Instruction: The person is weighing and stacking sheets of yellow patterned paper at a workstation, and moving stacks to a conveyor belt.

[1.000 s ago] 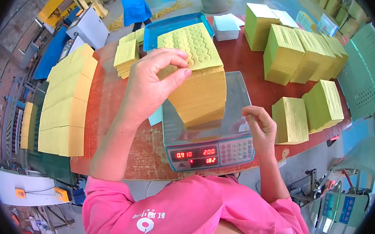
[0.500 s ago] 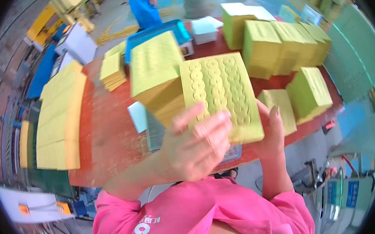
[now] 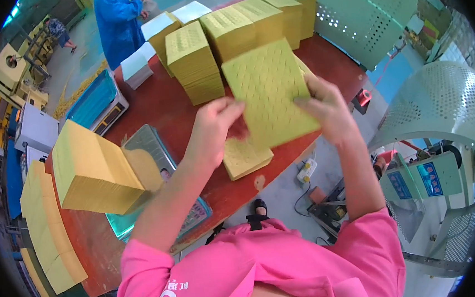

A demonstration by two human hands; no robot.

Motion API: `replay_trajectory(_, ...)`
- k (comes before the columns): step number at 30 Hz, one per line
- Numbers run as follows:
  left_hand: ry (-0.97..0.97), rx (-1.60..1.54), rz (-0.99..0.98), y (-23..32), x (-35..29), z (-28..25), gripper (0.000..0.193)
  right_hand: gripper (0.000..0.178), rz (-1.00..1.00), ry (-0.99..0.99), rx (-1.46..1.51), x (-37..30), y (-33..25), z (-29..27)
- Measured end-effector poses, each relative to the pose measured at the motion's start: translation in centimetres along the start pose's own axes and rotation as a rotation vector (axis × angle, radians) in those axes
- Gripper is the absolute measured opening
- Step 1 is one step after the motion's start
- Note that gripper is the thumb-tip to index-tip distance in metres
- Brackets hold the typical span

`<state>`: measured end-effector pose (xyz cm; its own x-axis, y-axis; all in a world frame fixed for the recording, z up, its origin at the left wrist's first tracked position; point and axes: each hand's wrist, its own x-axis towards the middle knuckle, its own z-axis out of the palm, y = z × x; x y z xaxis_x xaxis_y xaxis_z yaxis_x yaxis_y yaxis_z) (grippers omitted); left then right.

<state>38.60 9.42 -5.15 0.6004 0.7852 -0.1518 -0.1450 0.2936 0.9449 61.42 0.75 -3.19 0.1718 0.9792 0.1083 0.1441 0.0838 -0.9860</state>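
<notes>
While the right hand (image 3: 328, 110) grips a yellow patterned paper (image 3: 269, 93) by its right edge, thumb on top, the fingers of the left hand (image 3: 212, 131) meet its left edge; whether they pinch it, I cannot tell. The paper is held above the red tabletop (image 3: 334, 60), partly hiding a low yellow stack (image 3: 245, 163). Leftward, a tall yellow stack (image 3: 97, 179) stands on a scale (image 3: 148, 137).

A white power strip (image 3: 307, 171) lies on the floor (image 3: 283, 200).
</notes>
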Motion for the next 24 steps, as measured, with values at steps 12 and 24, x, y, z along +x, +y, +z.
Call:
replay_trajectory(12,0.198,0.230,-0.077,-2.9,12.2,5.5,0.021,0.044,-0.014,0.164,-0.259,9.3,7.2,-8.6)
replay_trajectory(24,0.255,0.275,-0.073,-3.7,11.2,5.4,0.023,0.037,-0.156,0.272,-0.676,7.6,7.4,-7.5)
